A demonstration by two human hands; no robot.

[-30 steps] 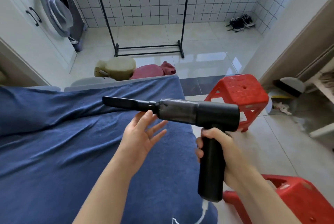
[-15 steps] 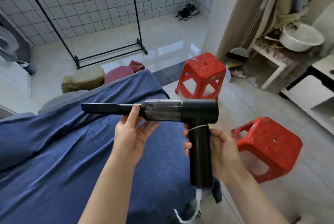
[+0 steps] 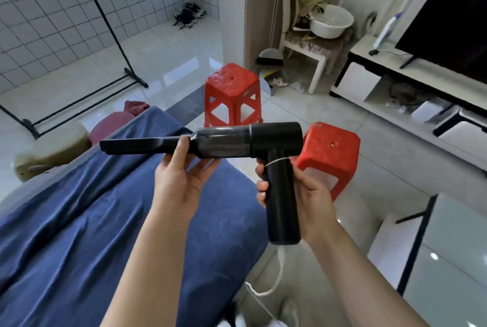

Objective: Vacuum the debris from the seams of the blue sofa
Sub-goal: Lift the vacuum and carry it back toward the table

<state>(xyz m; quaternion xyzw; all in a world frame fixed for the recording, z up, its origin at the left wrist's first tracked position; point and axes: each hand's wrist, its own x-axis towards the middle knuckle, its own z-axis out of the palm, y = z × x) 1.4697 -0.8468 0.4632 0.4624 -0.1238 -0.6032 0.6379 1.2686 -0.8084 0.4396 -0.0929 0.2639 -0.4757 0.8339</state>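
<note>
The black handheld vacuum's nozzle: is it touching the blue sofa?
No. The black handheld vacuum is held in the air above the blue sofa by both hands.

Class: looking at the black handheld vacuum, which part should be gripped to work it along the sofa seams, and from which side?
Grip the vacuum's upright handle, from the rear as the right hand does. It hangs below the body like a pistol grip, leaving the narrow nozzle free to point at the sofa.

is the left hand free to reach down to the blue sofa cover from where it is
Probably not yet: the left hand is holding the nozzle of the black vacuum. The blue sofa cover lies right below it with nothing between, so letting go would free the way.
</note>
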